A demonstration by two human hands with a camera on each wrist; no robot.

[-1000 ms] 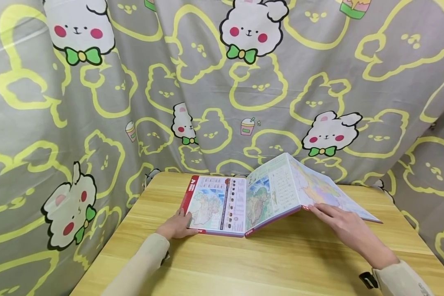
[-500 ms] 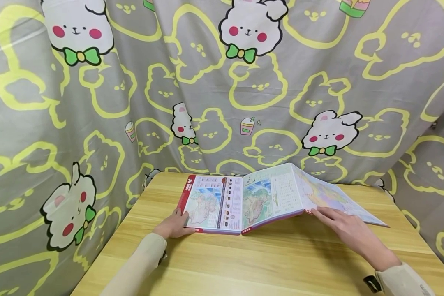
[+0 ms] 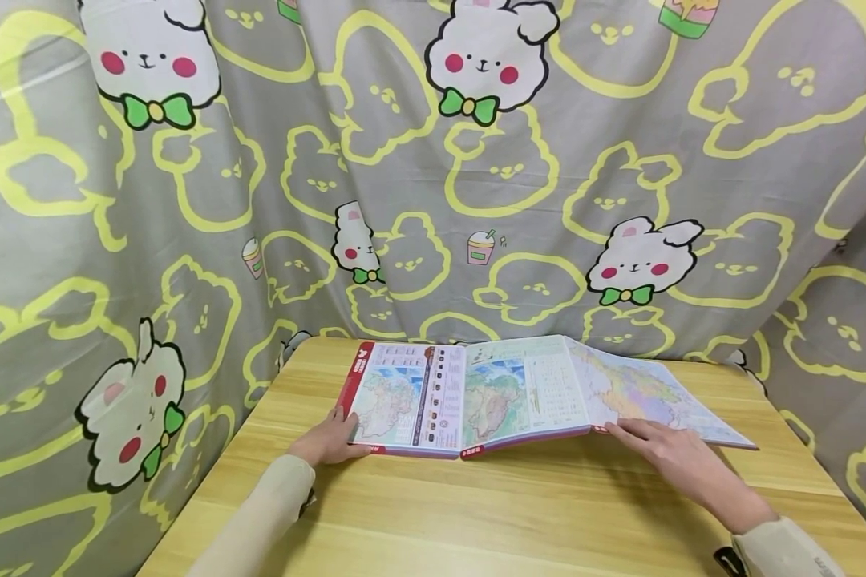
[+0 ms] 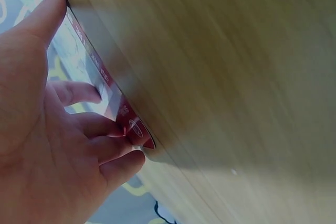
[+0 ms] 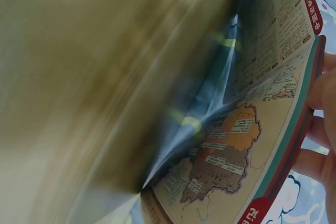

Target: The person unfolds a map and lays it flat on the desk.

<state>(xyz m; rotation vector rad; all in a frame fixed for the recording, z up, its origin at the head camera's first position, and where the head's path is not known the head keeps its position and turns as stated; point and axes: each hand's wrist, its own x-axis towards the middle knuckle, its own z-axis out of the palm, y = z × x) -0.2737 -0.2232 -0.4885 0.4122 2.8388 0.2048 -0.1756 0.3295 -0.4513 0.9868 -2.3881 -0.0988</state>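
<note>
A long folding map (image 3: 386, 405) spreads over the far part of the table, its panels joined accordion-style. The left panel lies flat, while the fold between middle and right panels stands slightly raised. My left hand (image 3: 323, 439) rests at the left panel's near corner, thumb along the front edge. In the left wrist view, its fingertips touch the map's red border (image 4: 137, 128). My right hand (image 3: 674, 458) presses with its fingers beside the raised fold. From below, the right wrist view shows printed undersides (image 5: 247, 145) and right-hand fingers (image 5: 310, 162) beyond the panel edge.
A wooden table (image 3: 476, 513) carries the map. Behind and at both sides hangs a grey curtain (image 3: 411, 144) with yellow outlines and white cartoon animals, close to the map's far edge. A black strap (image 3: 730, 559) hangs at the right sleeve.
The raised fold has sunk lower under my right hand, so the panels lie flatter. My left hand and the map's left panel have shifted a little left.
</note>
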